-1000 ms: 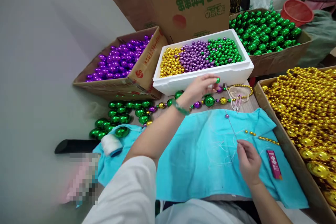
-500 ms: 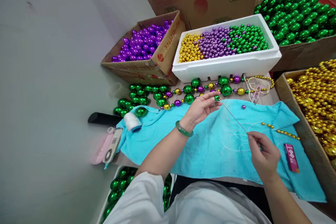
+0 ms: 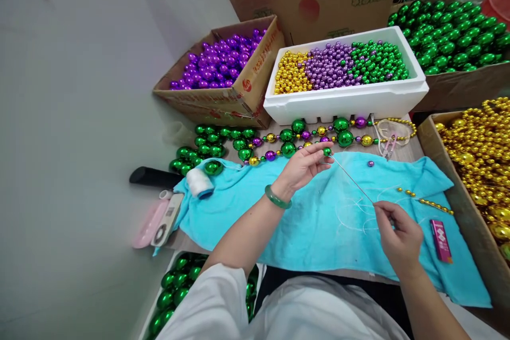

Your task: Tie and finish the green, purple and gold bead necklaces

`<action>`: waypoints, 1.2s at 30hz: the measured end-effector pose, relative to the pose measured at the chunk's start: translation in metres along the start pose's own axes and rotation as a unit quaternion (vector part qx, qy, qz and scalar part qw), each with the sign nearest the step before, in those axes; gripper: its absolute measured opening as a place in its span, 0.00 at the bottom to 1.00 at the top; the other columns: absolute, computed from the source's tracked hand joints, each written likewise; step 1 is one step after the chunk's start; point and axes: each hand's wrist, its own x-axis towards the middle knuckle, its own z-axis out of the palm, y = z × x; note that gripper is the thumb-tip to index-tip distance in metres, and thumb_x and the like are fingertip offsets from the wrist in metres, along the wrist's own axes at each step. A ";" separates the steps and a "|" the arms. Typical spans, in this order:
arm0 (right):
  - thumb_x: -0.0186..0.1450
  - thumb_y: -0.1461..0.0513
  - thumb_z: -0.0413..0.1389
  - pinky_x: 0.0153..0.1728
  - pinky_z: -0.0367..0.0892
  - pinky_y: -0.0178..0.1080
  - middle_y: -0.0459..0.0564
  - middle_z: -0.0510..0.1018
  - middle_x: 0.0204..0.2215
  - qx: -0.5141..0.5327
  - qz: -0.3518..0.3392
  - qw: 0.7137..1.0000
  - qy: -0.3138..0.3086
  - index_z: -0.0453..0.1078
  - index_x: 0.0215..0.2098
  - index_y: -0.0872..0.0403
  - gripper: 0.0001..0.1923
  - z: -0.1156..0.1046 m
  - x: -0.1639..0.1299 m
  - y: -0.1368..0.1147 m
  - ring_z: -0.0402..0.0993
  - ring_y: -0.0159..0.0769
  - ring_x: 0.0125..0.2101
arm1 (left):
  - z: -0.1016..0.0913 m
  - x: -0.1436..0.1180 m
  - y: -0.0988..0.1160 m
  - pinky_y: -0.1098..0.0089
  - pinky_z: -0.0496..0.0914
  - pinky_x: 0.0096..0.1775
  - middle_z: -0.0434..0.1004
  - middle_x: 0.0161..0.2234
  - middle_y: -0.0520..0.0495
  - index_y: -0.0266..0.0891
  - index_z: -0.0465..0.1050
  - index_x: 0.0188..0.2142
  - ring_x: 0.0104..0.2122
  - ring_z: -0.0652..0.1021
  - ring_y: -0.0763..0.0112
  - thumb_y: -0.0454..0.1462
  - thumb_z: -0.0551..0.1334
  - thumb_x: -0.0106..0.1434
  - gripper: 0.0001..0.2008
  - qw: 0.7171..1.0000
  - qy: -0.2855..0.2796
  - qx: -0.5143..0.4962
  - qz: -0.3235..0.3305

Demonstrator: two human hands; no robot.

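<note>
My left hand (image 3: pixel 306 166) pinches a small shiny green bead (image 3: pixel 327 152) between its fingertips, above the far edge of a turquoise towel (image 3: pixel 255 212). A long thin needle (image 3: pixel 353 179) slants from the bead down to my right hand (image 3: pixel 399 231), whose thumb and fingers are closed on its near end. Clear thread (image 3: pixel 346 223) lies in loose loops on the towel between the hands. One small purple bead (image 3: pixel 370 163) rests beyond the needle. Short rows of gold beads (image 3: pixel 436 205) lie right of my right hand, near a pink-purple packet (image 3: pixel 441 240).
Behind the towel runs a strung garland (image 3: pixel 287 149) of green, gold and purple beads. A white foam box (image 3: pixel 346 101) holds small beads in three colours. Cardboard boxes of purple beads (image 3: pixel 223 61), green beads (image 3: pixel 454 32) and gold beads (image 3: pixel 478 154) surround it. A thread spool (image 3: pixel 199 183) lies left.
The view has shifted slightly. Both hands keep nearly the same pose, with the green bead still at the left fingertips and the needle still stretched between them.
</note>
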 end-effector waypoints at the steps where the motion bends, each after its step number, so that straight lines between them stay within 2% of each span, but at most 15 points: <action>1: 0.64 0.64 0.56 0.24 0.64 0.31 0.45 0.76 0.25 0.000 -0.001 1.000 0.000 0.74 0.35 0.54 0.04 0.000 0.000 0.000 0.67 0.27 0.22 | -0.001 0.000 0.000 0.73 0.73 0.39 0.79 0.36 0.48 0.39 0.77 0.44 0.34 0.80 0.75 0.33 0.64 0.60 0.12 1.000 -0.003 -0.001 0.002; 15: 0.63 0.65 0.57 0.23 0.63 0.28 0.43 0.75 0.24 -0.005 -0.020 1.000 -0.005 0.73 0.34 0.54 0.03 -0.001 0.002 0.002 0.66 0.24 0.21 | -0.003 0.003 -0.001 0.74 0.74 0.37 0.79 0.34 0.47 0.37 0.78 0.44 0.33 0.80 0.74 0.32 0.63 0.61 0.11 0.999 -0.004 -0.034 -0.001; 26: 0.64 0.62 0.56 0.23 0.63 0.29 0.44 0.75 0.23 -0.022 -0.006 1.000 -0.006 0.74 0.34 0.55 0.05 -0.001 0.002 -0.002 0.65 0.25 0.20 | -0.004 0.003 -0.004 0.73 0.73 0.37 0.78 0.36 0.47 0.38 0.79 0.43 0.34 0.79 0.73 0.36 0.68 0.56 0.14 1.000 -0.010 -0.004 0.006; 29: 0.64 0.60 0.56 0.23 0.64 0.29 0.44 0.76 0.23 -0.038 -0.007 0.999 -0.011 0.74 0.35 0.55 0.07 -0.003 0.001 -0.001 0.67 0.25 0.20 | -0.007 0.005 -0.004 0.72 0.72 0.38 0.77 0.37 0.47 0.40 0.79 0.43 0.34 0.78 0.74 0.38 0.69 0.55 0.15 0.998 -0.005 0.049 0.038; 31: 0.64 0.58 0.56 0.25 0.64 0.30 0.45 0.76 0.23 -0.052 0.001 0.998 -0.018 0.75 0.35 0.55 0.09 -0.004 0.000 0.003 0.67 0.26 0.20 | -0.008 0.005 -0.004 0.71 0.72 0.39 0.76 0.38 0.48 0.42 0.78 0.46 0.34 0.77 0.75 0.38 0.69 0.55 0.18 0.992 -0.009 0.108 0.070; 33: 0.63 0.55 0.57 0.27 0.65 0.31 0.46 0.77 0.25 -0.059 0.021 0.998 -0.032 0.75 0.36 0.54 0.12 -0.004 -0.001 0.010 0.70 0.28 0.22 | -0.008 0.004 -0.006 0.71 0.71 0.40 0.76 0.39 0.48 0.44 0.73 0.53 0.34 0.76 0.76 0.37 0.70 0.54 0.26 0.983 -0.024 0.159 0.084; 36: 0.62 0.50 0.56 0.31 0.68 0.33 0.49 0.80 0.32 -0.041 0.067 0.995 -0.062 0.75 0.38 0.54 0.17 0.003 0.000 0.021 0.75 0.35 0.30 | -0.005 -0.001 -0.007 0.71 0.70 0.40 0.76 0.37 0.48 0.46 0.55 0.65 0.34 0.76 0.75 0.37 0.71 0.52 0.44 0.974 -0.075 0.209 0.047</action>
